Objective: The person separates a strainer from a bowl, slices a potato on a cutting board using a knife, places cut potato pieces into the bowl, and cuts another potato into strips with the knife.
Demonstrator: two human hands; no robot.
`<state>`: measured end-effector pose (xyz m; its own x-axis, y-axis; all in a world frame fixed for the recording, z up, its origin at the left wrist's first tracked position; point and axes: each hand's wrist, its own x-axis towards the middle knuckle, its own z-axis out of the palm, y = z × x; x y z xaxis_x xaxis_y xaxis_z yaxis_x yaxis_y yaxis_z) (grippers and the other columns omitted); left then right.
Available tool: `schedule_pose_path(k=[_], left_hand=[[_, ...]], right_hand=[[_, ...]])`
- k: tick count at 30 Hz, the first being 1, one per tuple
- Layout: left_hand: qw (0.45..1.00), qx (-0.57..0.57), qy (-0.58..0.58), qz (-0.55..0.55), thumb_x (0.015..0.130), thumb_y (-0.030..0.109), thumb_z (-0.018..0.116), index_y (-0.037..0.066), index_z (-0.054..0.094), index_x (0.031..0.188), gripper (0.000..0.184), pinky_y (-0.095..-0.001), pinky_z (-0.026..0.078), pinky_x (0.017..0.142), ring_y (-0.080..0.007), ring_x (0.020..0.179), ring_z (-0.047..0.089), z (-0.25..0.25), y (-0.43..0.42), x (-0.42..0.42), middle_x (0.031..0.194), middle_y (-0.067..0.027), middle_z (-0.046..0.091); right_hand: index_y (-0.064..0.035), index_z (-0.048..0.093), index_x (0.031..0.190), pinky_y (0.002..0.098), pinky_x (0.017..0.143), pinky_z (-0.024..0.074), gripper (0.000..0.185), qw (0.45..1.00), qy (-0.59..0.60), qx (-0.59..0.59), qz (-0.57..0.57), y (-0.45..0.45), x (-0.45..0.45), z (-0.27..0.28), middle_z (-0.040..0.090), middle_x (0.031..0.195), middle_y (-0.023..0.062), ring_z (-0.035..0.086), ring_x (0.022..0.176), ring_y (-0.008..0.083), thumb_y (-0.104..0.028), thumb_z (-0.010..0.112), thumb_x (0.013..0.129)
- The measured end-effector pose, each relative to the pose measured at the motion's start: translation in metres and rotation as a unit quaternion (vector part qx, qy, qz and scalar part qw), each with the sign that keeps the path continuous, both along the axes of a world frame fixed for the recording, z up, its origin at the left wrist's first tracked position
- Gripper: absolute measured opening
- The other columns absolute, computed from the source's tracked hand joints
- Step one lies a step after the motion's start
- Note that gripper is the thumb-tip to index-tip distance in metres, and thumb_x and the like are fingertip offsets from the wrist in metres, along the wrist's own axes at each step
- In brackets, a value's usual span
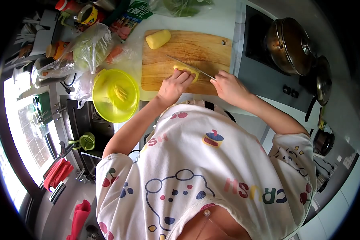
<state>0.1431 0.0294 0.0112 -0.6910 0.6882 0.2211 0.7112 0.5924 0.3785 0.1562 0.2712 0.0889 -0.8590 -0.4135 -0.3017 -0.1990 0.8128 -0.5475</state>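
Note:
On the wooden cutting board lies a pale yellow peeled piece, with the fingers of my left hand bent over it and pressing on it. My right hand is closed around the handle of a knife, whose blade runs along the far side of that piece. Another yellow chunk rests at the board's far left corner. Left of the board, a yellow-green bowl holds some yellow cut strips.
Bagged green produce sits at the left, near a green packet. At the right is a stove with a lidded pot and a second lidded pan. A sink lies below the bowl.

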Motion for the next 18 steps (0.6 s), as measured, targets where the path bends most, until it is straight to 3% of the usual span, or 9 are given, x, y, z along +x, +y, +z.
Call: schedule_pose_path(k=[18], left_hand=[[1.0, -0.002, 0.003, -0.001, 0.081, 0.004, 0.06, 0.011, 0.064, 0.12, 0.039, -0.0295, 0.059, 0.077, -0.0198, 0.101, 0.064, -0.0041, 0.0001, 0.0002, 0.109, -0.001, 0.063]], right_hand=[[0.0069, 0.061, 0.083, 0.0477, 0.075, 0.0529, 0.029, 0.999, -0.026, 0.023, -0.007, 0.0048, 0.0035, 0.0069, 0.061, 0.088, 0.0251, 0.064, 0.082, 0.0426, -0.017, 0.052, 0.098]])
